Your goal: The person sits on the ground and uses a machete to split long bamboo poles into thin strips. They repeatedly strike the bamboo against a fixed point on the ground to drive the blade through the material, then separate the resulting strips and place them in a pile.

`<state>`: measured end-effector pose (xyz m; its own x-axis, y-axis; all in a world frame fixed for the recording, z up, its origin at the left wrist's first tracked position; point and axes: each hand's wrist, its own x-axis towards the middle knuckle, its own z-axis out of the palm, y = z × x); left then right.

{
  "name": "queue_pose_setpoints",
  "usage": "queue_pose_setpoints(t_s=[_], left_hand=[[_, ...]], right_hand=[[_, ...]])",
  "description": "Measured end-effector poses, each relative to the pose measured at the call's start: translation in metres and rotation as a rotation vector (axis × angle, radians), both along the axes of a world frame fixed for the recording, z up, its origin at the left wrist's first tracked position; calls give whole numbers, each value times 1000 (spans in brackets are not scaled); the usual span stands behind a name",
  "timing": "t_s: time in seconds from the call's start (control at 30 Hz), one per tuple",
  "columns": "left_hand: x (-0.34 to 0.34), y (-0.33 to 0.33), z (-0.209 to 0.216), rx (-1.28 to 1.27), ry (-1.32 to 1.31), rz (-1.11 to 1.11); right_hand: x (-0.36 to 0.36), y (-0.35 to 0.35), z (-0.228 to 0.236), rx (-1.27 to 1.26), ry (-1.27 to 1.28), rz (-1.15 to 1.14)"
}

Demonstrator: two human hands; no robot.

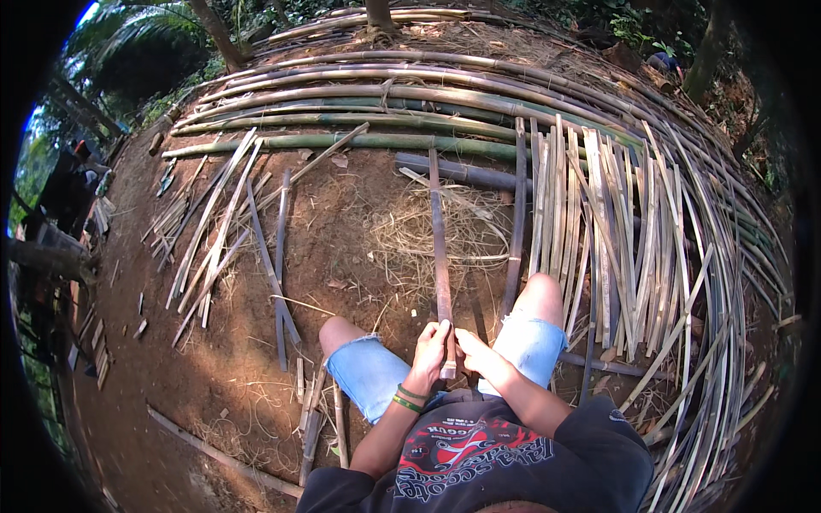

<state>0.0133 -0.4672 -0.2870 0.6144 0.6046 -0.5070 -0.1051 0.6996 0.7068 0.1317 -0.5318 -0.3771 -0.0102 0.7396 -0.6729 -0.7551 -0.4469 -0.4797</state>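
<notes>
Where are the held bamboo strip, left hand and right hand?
Held bamboo strip [441,262]: head view, middle of its visible length.
Left hand [429,350]: head view, back of the hand.
Right hand [480,353]: head view, back of the hand.

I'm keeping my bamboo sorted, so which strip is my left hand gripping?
The long brown strip pointing straight ahead; your left hand grips it, while the pale strips at right lie untouched.

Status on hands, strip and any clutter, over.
Left hand gripping bamboo strip near its lower end; right hand at its right side, grip unclear. Far part crosses dark pole. Loose shavings alongside.
</notes>
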Motion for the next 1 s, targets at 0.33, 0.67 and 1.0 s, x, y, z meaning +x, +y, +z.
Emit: queue_pose_setpoints(t_s=[0.33, 0.67, 1.0], left_hand=[[-17, 3, 10, -103, -21, -19], [-59, 10, 56, 305, 229, -49], [-93, 0, 88, 429, 321, -25]], right_hand=[[3, -8, -21, 647, 356, 74], [13, -7, -2, -127, -23, 161], [28, -14, 14, -215, -91, 73]])
